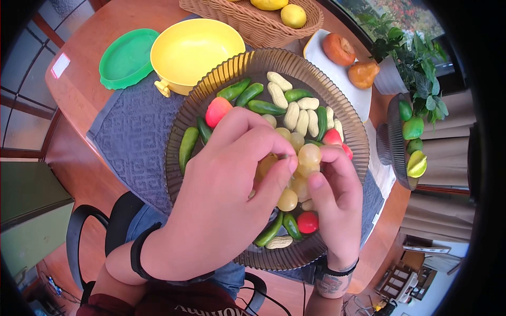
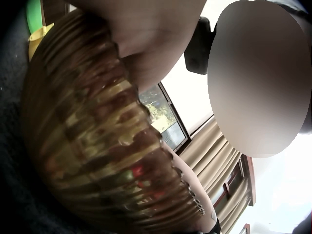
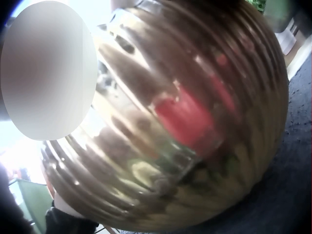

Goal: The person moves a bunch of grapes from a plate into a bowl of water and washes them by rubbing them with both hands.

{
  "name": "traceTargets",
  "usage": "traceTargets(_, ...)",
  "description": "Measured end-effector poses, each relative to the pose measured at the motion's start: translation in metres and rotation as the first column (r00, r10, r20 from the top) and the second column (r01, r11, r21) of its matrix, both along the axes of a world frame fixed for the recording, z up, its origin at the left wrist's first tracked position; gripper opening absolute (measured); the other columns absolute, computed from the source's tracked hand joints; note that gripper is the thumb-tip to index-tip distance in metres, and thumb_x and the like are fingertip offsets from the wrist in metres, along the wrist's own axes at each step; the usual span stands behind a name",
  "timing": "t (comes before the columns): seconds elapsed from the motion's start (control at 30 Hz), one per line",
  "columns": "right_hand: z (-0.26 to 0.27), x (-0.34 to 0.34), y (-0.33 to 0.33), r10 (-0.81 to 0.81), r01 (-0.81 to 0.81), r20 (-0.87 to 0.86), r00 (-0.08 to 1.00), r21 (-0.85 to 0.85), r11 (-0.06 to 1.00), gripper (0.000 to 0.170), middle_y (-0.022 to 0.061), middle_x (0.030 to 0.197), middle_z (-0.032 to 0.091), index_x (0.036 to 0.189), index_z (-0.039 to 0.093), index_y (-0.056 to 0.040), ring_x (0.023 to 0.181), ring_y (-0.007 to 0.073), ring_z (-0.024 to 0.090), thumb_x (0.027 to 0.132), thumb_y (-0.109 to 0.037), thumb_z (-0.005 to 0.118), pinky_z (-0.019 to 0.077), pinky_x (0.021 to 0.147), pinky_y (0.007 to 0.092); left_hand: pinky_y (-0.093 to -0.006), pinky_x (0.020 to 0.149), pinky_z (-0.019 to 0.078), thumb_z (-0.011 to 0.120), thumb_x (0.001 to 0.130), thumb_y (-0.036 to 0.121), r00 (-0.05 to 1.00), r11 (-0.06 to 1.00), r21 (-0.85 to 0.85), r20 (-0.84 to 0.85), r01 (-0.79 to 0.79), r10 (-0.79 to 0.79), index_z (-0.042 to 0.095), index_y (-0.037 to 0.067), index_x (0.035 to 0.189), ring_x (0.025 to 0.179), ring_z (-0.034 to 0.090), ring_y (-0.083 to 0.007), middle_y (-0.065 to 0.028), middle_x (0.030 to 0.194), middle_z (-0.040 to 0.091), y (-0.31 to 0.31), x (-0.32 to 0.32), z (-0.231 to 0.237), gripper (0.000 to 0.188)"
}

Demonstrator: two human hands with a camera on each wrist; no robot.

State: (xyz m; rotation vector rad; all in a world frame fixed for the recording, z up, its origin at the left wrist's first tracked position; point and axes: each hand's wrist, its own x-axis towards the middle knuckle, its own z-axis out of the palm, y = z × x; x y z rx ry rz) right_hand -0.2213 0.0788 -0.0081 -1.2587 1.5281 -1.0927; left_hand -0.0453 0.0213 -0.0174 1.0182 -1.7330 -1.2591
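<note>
A bunch of pale yellow-green grapes [image 1: 299, 184] is between my two hands, above a ribbed brown glass bowl [image 1: 358, 131]. My left hand [image 1: 226, 184] pinches the top of the bunch between thumb and index finger. From the other side, my right hand [image 1: 340, 205] holds the grapes with thumb and curled fingers. Inside the bowl lie green peppers [image 1: 188, 147], peanuts [image 1: 302, 121] and several red fruits [image 1: 217, 110]. Both wrist views are filled mostly by the bowl's ribbed wall [image 2: 97, 141], with blurred red and green shapes behind the glass [image 3: 185, 117].
Left of the bowl, a yellow bowl [image 1: 197, 50] and a green dish [image 1: 126, 58] stand by a blue-grey cloth [image 1: 132, 137]. Behind are a wicker basket [image 1: 253, 21] with yellow fruit and a white tray [image 1: 342, 84] with orange fruits [image 1: 338, 49]. A fruit stand [image 1: 392, 137] is at the right.
</note>
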Motion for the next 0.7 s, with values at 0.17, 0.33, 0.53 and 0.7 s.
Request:
traceTargets(0.17, 0.0067, 0.0046, 0.0023, -0.067, 0.054, 0.168, 0.984, 0.083, 0.995, 0.022, 0.0012, 0.104, 0.055, 0.117, 0.054, -0.0024, 0.094, 0.0086, 0.054, 0.098, -0.009, 0.063, 0.0465, 0.08, 0.0237, -0.0202, 0.068, 0.0587, 0.066, 0.092, 0.003, 1.0, 1.0, 0.007, -0.022, -0.007, 0.007, 0.064, 0.001, 0.1, 0.094, 0.061, -0.0114, -0.0057, 0.108, 0.052, 0.0002, -0.0011, -0.0008, 0.008)
traceTargets(0.33, 0.0064, 0.0036, 0.0032, -0.052, 0.042, 0.144, 0.988, 0.072, 0.997, 0.017, -0.0002, 0.101, 0.057, 0.112, 0.053, -0.004, 0.09, 0.0071, 0.054, 0.103, -0.018, 0.057, 0.0468, 0.077, 0.0229, -0.0204, 0.069, 0.0586, 0.066, 0.092, 0.004, 1.0, 1.0, 0.01, -0.023, 0.017, -0.017, 0.064, 0.0, 0.1, 0.095, 0.061, -0.0113, -0.0057, 0.108, 0.052, -0.0005, -0.0002, -0.0008, 0.008)
traceTargets(0.53, 0.009, 0.0072, 0.0022, -0.084, 0.07, 0.113, 0.99, 0.124, 0.99, 0.026, -0.0012, 0.088, 0.057, 0.106, 0.054, -0.0047, 0.08, 0.0065, 0.054, 0.108, -0.03, 0.048, 0.046, 0.073, 0.0223, -0.0207, 0.071, 0.0586, 0.066, 0.092, 0.004, 0.999, 0.999, 0.024, -0.041, 0.032, -0.031, 0.065, 0.0, 0.099, 0.095, 0.061, -0.0113, -0.0059, 0.108, 0.052, -0.0001, -0.0006, -0.0009, 0.008)
traceTargets(0.7, 0.0108, 0.006, 0.0027, -0.079, 0.067, 0.079, 0.994, 0.145, 0.987, 0.029, -0.0005, 0.086, 0.057, 0.101, 0.054, -0.0046, 0.078, 0.0066, 0.054, 0.108, -0.031, 0.046, 0.0458, 0.071, 0.022, -0.0207, 0.07, 0.0579, 0.066, 0.092, 0.004, 0.998, 0.999, 0.025, -0.046, 0.039, -0.038, 0.065, -0.002, 0.099, 0.092, 0.061, -0.0107, -0.0062, 0.107, 0.052, 0.0002, -0.0004, -0.0008, 0.008)
